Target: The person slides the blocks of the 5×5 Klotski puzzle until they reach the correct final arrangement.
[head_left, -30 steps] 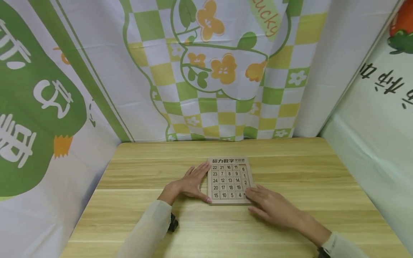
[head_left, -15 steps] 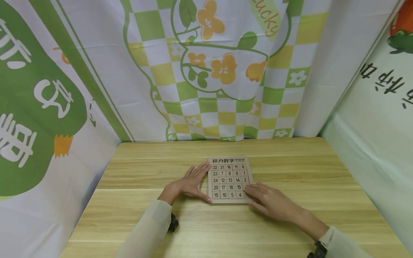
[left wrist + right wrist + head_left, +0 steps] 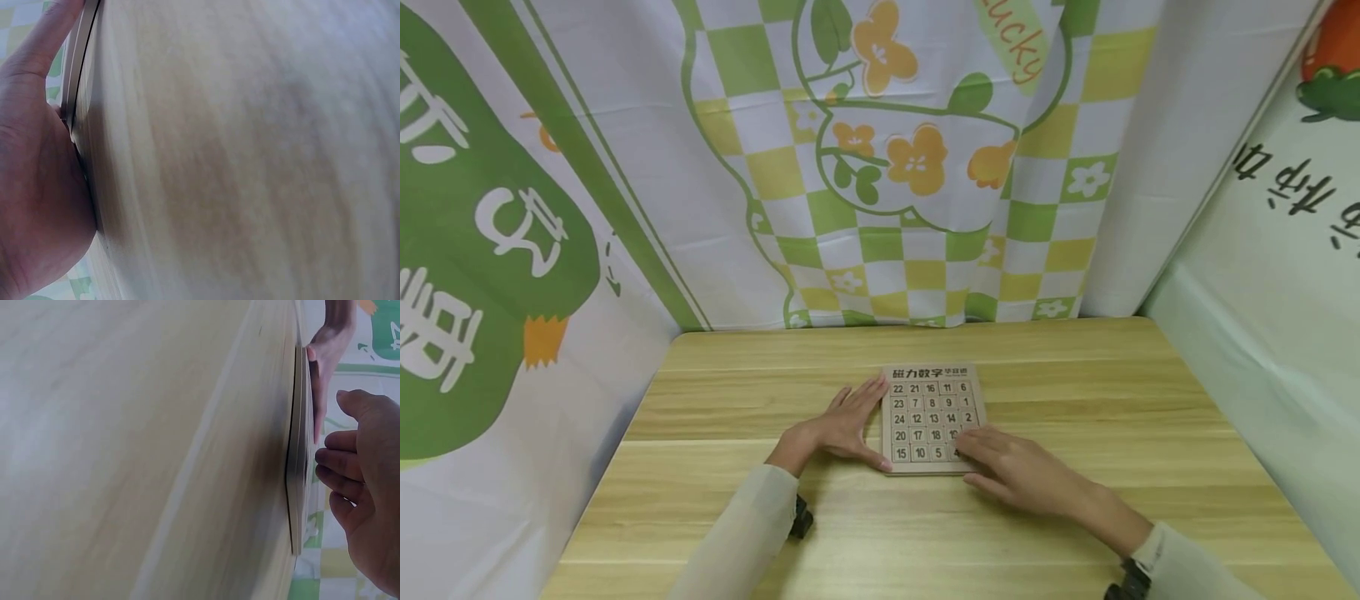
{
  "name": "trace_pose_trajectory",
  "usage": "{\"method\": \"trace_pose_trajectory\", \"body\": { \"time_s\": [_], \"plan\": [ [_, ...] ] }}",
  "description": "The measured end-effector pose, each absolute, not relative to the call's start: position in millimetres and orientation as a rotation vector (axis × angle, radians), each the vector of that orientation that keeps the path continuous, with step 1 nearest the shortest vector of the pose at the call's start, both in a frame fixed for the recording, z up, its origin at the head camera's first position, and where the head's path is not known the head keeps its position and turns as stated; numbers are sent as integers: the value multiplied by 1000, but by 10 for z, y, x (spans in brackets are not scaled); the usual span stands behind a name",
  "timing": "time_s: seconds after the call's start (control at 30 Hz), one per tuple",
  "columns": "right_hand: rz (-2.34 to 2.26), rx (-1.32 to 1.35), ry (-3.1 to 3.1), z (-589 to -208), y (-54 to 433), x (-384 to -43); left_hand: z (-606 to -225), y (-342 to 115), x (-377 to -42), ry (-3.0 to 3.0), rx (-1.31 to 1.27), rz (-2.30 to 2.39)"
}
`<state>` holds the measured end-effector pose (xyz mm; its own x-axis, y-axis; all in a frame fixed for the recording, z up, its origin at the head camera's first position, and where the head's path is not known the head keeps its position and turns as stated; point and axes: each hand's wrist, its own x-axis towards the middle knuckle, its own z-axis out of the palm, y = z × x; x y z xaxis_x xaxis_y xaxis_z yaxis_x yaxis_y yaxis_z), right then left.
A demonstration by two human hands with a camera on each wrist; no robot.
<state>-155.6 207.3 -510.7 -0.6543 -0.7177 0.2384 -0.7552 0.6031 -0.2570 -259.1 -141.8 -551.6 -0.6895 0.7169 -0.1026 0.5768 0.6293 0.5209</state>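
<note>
A wooden sliding number puzzle (image 3: 933, 419) with numbered square tiles lies flat on the table, its printed heading at the far side. My left hand (image 3: 842, 427) rests against its left edge, fingers near the upper left corner and thumb at the lower left corner. In the left wrist view, the puzzle's side edge (image 3: 78, 59) shows beside the thumb. Over the lower right tiles, around 19 and 4, my right hand (image 3: 1026, 471) touches with its fingertips and hides the corner there. The right wrist view shows its fingers (image 3: 340, 462) loosely bent beside the thin board.
The wood-grain table (image 3: 737, 375) extends around the puzzle on all sides. A green and yellow checked curtain (image 3: 917, 258) hangs along the back edge. Printed white cloths stand at the left and right. Both wrists carry black devices (image 3: 801, 518).
The right column's tiles 6, 1 and 2 slid up toward the heading. Afterwards my right hand moved left, onto the tiles around 19 and 4. My left hand has stayed at the left edge.
</note>
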Motion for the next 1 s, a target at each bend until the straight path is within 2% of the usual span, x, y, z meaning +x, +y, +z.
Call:
{"method": "trace_pose_trajectory", "body": {
  "time_s": [1.0],
  "plan": [
    [481, 1512, -2718, -5125, 1484, -1566, -5496, -1408, -2574, 2558, 1022, 649]
  ]
}}
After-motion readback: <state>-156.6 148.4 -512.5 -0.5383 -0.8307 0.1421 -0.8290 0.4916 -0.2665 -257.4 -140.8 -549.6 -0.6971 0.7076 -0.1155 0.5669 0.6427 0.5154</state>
